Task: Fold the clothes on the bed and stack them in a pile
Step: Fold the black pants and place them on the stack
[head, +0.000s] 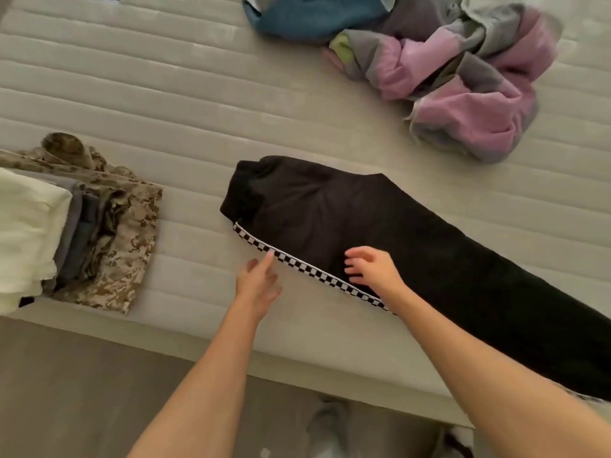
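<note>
Black trousers (380, 226) with a checkered side stripe (297, 262) lie flat on the bed (165, 94), one end hanging over its near edge. The left hand (259, 279) touches the stripe with a straight forefinger. The right hand (370, 266) rests spread on the cloth. A folded pile (82, 226) sits to the left; crumpled clothes (463, 71) lie beyond.

Bare mattress (165, 104) from 9 to 12 o'clock, open to passage. Folded stack (82, 233) blocking 9 o'clock at the near edge. Crumpled heap (463, 81) filling 1 to 2 o'clock. Black trousers (396, 233) lying from centre to 4 o'clock. Clear strip between stack and trousers.
</note>
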